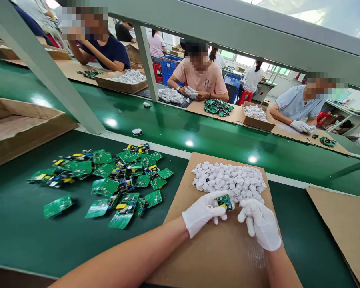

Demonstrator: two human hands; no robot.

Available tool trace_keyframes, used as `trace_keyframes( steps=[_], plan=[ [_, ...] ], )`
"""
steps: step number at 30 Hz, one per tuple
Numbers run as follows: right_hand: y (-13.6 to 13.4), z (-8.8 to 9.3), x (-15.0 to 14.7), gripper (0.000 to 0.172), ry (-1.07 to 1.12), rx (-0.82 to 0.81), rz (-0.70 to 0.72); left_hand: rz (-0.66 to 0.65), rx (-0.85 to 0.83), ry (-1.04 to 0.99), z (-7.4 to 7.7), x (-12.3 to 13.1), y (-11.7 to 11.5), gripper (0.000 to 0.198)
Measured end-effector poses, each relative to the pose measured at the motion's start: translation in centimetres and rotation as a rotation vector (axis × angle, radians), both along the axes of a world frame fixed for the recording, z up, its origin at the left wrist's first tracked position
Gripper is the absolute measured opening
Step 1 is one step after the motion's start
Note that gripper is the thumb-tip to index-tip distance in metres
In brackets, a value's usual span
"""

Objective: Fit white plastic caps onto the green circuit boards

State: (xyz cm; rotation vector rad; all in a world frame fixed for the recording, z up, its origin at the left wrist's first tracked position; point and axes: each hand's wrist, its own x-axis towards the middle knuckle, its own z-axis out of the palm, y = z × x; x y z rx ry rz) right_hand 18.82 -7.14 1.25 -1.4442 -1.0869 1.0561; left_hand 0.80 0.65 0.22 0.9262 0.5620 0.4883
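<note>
My left hand [204,212], in a white glove, grips a small green circuit board [225,202] with a yellow part on it. Close beside it on the right is my right hand [259,222], also gloved, its fingers curled in; whatever they hold, if anything, is hidden. Both hands are over a brown cardboard sheet [210,256]. Just beyond them a pile of small white pieces [228,178] lies on that sheet. To the left, a loose heap of green circuit boards [105,189] with yellow and black parts is spread on the dark green table top [15,224].
A cardboard box [27,138] stands at the left, another cardboard sheet [345,228] at the right. Beyond a pale rail runs a green belt [174,134] with a white piece [137,132] on it. A slanted post [57,80] rises at left. Several people work across the belt.
</note>
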Motion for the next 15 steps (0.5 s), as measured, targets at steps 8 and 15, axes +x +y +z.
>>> trace_keyframes(
  steps=[8, 15],
  plan=[
    [0.32, -0.54, -0.56, 0.006, 0.036, 0.223, -0.074, 0.01, -0.027, 0.035, 0.5, -0.09, -0.04, 0.062],
    [0.6, -0.02, -0.13, 0.029, 0.201, 0.06, -0.182, -0.038, -0.096, -0.014, 0.05, 0.01, -0.01, 0.065]
  ],
)
